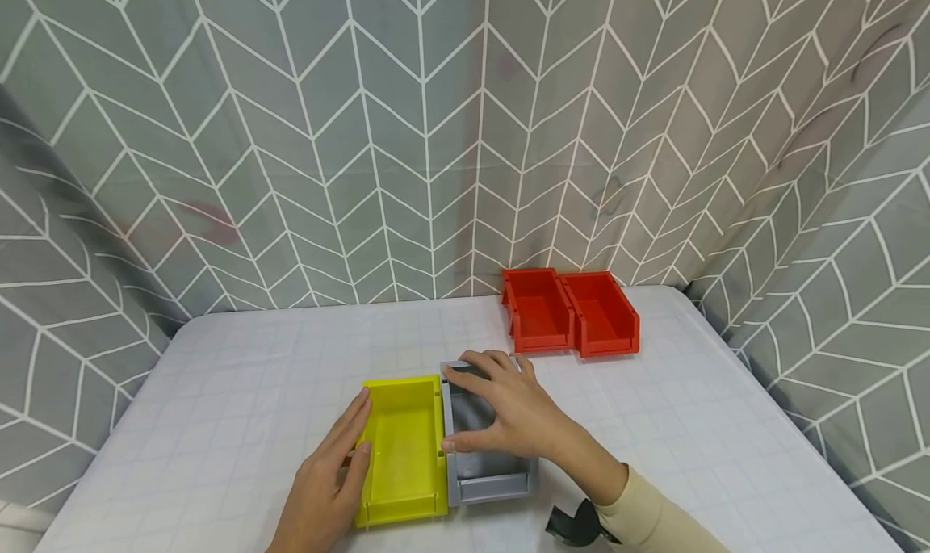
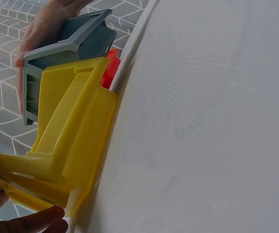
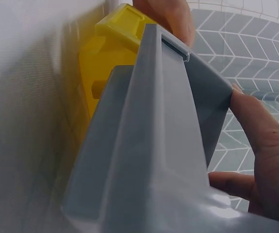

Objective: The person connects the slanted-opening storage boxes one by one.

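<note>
A yellow storage bin (image 1: 402, 448) and a grey storage bin (image 1: 494, 488) stand side by side on the white-covered table, their long walls touching or nearly so. Against the yellow bin's left wall lies my left hand (image 1: 327, 476), fingers fairly straight and thumb apart from them. My right hand (image 1: 512, 412) reaches over the grey bin and holds it, thumb on the wall beside the yellow bin and bent fingers at the far rim. The right wrist view shows that thumb (image 3: 256, 119) on the grey bin's edge. My palm hides part of the grey bin's inside.
Two red bins (image 1: 538, 311) stand together at the table's back right. A black strap piece (image 1: 577, 525) shows by my right sleeve. Behind the white tabletop (image 1: 240, 408) hangs a grey curtain (image 1: 392, 133) with white chevron lines, which also runs along both sides.
</note>
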A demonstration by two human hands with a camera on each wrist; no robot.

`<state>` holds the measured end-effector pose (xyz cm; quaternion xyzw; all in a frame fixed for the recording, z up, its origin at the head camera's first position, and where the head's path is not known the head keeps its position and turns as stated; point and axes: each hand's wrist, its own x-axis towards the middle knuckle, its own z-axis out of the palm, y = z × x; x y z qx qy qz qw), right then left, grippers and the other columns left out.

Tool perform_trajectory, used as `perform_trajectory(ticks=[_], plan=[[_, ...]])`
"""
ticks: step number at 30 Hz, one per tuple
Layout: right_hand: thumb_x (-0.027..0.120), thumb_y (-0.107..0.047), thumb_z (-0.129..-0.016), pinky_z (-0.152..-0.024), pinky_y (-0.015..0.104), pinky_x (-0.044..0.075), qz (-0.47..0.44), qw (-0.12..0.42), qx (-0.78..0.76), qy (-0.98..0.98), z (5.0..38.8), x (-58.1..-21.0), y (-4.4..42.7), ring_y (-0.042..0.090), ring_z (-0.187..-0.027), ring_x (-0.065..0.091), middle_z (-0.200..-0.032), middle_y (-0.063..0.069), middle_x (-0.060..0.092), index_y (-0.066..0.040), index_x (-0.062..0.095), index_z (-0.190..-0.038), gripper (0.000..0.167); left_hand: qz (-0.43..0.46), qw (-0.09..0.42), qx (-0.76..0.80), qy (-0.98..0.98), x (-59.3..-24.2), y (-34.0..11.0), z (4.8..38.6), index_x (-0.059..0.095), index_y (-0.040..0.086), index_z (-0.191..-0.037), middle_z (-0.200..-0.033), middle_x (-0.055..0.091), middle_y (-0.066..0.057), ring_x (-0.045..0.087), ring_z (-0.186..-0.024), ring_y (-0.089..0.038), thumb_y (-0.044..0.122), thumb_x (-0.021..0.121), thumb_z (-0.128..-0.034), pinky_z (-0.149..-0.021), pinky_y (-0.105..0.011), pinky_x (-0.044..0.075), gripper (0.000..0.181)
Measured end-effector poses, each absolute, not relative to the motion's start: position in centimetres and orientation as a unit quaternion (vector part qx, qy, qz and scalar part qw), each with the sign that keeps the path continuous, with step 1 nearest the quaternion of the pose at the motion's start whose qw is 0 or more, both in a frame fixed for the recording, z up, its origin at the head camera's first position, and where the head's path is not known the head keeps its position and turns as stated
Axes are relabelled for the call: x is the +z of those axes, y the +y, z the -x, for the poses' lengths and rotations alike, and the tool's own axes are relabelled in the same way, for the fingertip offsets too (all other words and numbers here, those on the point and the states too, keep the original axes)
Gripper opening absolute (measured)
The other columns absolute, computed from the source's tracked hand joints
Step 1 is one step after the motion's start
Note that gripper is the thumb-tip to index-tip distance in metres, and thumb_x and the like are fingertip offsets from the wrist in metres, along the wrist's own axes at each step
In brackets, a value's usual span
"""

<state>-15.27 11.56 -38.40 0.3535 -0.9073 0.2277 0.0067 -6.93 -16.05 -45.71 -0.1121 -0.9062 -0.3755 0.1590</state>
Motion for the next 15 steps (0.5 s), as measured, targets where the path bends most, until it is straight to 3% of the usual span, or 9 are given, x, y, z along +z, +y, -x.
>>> perform_trajectory(ticks=[8, 15], plan=[[0.073, -0.073, -0.081, -0.113, 0.079, 0.019, -0.349, -0.010, 0.237, -0.907, 15.28, -38.37, 11.50, 0.031, -0.143, 0.037, -0.159, 0.005, 0.044, -0.028, 0.055, -0.154, 0.088, 0.106, 0.152, -0.375, -0.908, -45.58, -16.03, 6.83, 0.043, 0.003, -0.158, -0.168, 0.029, 0.007, 0.046, -0.141, -0.020, 0.012, 0.055, -0.1089, -0.087, -0.028, 0.060, 0.051], [0.074, -0.071, -0.081, -0.113, 0.079, 0.017, -0.348, -0.021, 0.232, -0.908, 15.29, -38.49, 11.44, 0.032, -0.142, 0.037, -0.160, 0.006, 0.043, -0.027, 0.054, -0.154, 0.088, 0.108, 0.143, -0.396, -0.901, -45.56, -16.02, 6.87, 0.043, 0.003, -0.157, -0.168, 0.030, 0.005, 0.053, -0.136, -0.021, 0.011, 0.055, -0.1089, -0.082, -0.024, 0.060, 0.051]])
